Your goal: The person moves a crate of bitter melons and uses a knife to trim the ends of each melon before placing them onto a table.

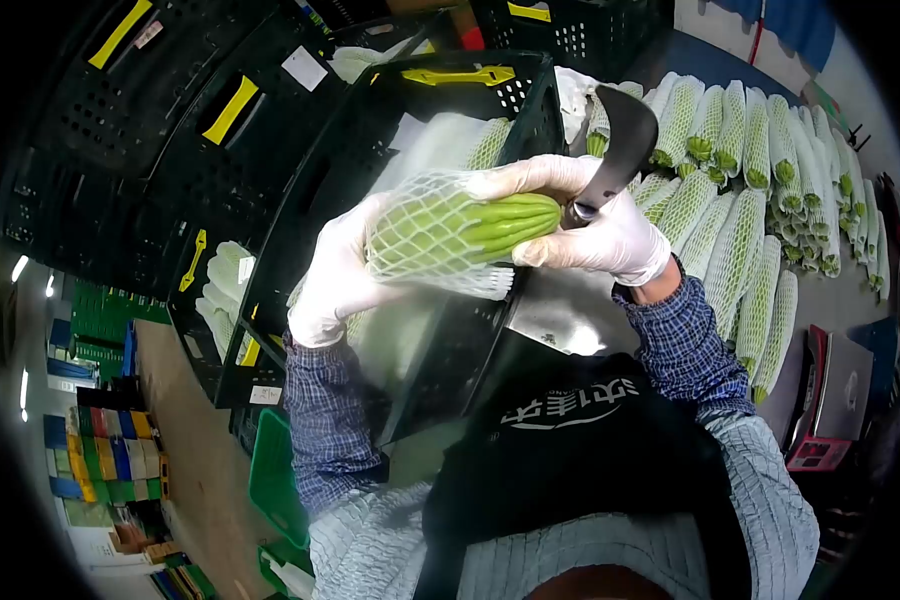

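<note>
Green gourd (pixel 515 222) is just above the middle in the head view, near 12 o'clock, lying on its side. White net (pixel 420 215) covers its end toward 9 o'clock, and the end toward 3 o'clock is bare. At the netted end, the left hand (pixel 338 268) is wrapped around it. At the bare end, the right hand (pixel 610 225) pinches it with the thumb below and fingers on top. A curved dark knife (pixel 625 135) sticks up at the right hand, toward 12 o'clock; its handle is hidden. Both hands wear thin white gloves. Under the gourd is a big dark crate (pixel 542 100) with netted gourds inside. Many more netted gourds (pixel 735 240) lie in a pile toward 2 o'clock. A green bin (pixel 275 480) sits toward 7 o'clock.
</note>
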{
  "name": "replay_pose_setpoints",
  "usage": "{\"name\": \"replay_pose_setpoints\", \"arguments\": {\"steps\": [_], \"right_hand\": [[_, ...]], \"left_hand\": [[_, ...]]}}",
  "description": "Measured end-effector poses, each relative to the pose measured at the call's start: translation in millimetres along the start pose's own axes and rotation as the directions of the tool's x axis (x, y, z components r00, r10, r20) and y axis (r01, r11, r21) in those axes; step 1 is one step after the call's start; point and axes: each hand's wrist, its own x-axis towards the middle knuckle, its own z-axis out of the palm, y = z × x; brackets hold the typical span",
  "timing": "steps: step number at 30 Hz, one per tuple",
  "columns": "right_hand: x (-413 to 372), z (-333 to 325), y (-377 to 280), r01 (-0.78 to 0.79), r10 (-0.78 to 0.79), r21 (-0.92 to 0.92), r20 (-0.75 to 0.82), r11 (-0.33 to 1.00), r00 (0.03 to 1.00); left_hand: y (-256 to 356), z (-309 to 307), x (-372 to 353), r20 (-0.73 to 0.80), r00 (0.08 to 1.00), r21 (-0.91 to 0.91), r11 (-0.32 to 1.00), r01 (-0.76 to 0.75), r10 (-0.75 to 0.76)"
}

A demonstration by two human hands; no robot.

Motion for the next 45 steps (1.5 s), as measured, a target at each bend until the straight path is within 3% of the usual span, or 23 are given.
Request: {"name": "replay_pose_setpoints", "arguments": {"steps": [3,4,5,6,8,9,11,15,16,17,18,20,22,24,25,26,27,29,30,33,39,43,45], "right_hand": [[2.9,-3.5,0.8,-0.083,0.087,0.074,-0.052,0.994,0.995],[3.3,-1.1,-0.9,-0.114,0.127,0.124,-0.104,0.986,0.986],[4.3,1.7,-2.5,-0.139,0.166,0.173,-0.151,0.975,0.975],[9.8,11.8,-0.8,-0.064,0.093,0.116,-0.266,0.991,0.959],[10.3,7.9,-2.1,-0.067,0.079,0.054,-0.269,0.996,0.96],[9.1,5.1,-2.7,-0.069,0.073,0.026,-0.273,0.997,0.959],[4.1,3.8,-6.5,-0.18,0.175,0.009,-0.289,0.984,0.941],[0.2,11.4,-15.6,-0.127,0.141,0.07,-0.248,0.989,0.958],[-0.8,12.9,-16.6,-0.113,0.133,0.094,-0.244,0.989,0.961],[-2.1,12.7,-14.6,-0.123,0.132,0.053,-0.23,0.991,0.964],[-3.3,12.8,-13.1,-0.132,0.131,0.012,-0.216,0.991,0.968],[-4.0,18.2,-20.0,-0.156,0.164,0.063,-0.167,0.986,0.972],[0.0,23.8,-17.8,-0.073,0.081,0.062,-0.125,0.995,0.989],[5.1,30.1,-11.3,0.037,-0.035,0.02,-0.099,0.999,0.994],[8.3,32.3,-14.5,0.02,-0.011,0.082,-0.113,0.996,0.994],[11.7,34.3,-17.6,0.006,0.013,0.144,-0.126,0.99,0.992],[15.5,36.0,-20.3,-0.007,0.036,0.206,-0.138,0.979,0.99],[19.8,39.0,-20.2,-0.031,0.064,0.204,-0.159,0.979,0.985],[20.7,38.1,-16.5,-0.019,0.042,0.156,-0.144,0.988,0.989],[22.3,39.9,-14.7,-0.048,0.076,0.159,-0.172,0.986,0.982],[20.9,34.2,-14.2,-0.013,0.036,0.101,-0.23,0.995,0.972],[20.2,36.4,-18.7,-0.068,0.084,0.069,-0.256,0.995,0.963],[19.3,35.7,-21.9,-0.12,0.132,0.058,-0.28,0.991,0.951]], "left_hand": [[-8.7,-1.0,-1.4,-0.15,0.977,0.403,0.912,-0.08,0.152],[-7.2,-0.3,1.9,-0.222,0.89,0.62,0.762,-0.185,0.397],[-3.8,0.2,2.6,-0.278,0.832,0.709,0.687,-0.159,0.48],[-3.4,-3.1,4.8,-0.295,0.781,0.76,0.63,-0.156,0.55],[-11.5,-9.0,5.7,-0.333,0.708,0.772,0.612,-0.175,0.623],[-12.6,-12.3,3.9,-0.284,0.678,0.879,0.466,-0.099,0.678],[-22.4,-13.8,5.2,-0.275,0.635,0.891,0.44,-0.114,0.722],[-24.6,-15.0,11.2,-0.228,0.502,0.936,0.33,-0.123,0.834],[-25.3,-14.4,10.0,-0.401,0.667,0.666,0.7,-0.259,0.628],[-25.8,-13.8,8.8,-0.533,0.766,0.248,0.932,-0.264,0.358],[-28.4,-13.1,9.0,-0.54,0.762,0.238,0.933,-0.268,0.357],[-29.6,-11.7,5.8,-0.551,0.816,-0.209,0.919,-0.335,0.172],[8.6,-2.2,8.7,-0.454,0.859,-0.084,0.948,-0.306,0.237],[18.1,7.0,9.3,-0.521,0.788,0.121,0.943,-0.31,0.326],[7.1,0.8,7.5,-0.463,0.762,0.409,0.872,-0.269,0.453],[-15.0,-6.4,1.3,-0.427,0.895,-0.071,0.982,-0.174,0.127],[-2.9,-13.4,-5.8,-0.305,0.949,0.016,0.997,-0.08,0.081],[11.1,-10.8,-6.3,-0.212,0.972,-0.312,0.949,0.033,-0.104],[10.7,-13.4,-6.1,-0.183,0.968,-0.202,0.97,0.134,-0.171],[19.1,-12.4,-5.4,-0.144,0.974,-0.199,0.969,0.147,-0.178],[17.2,-16.6,-8.8,-0.009,0.955,-0.404,0.875,0.268,-0.296],[8.6,-12.5,-8.6,-0.03,0.979,-0.454,0.875,0.167,-0.202],[7.1,-14.1,-8.0,0.021,0.972,-0.459,0.862,0.216,-0.233]]}}
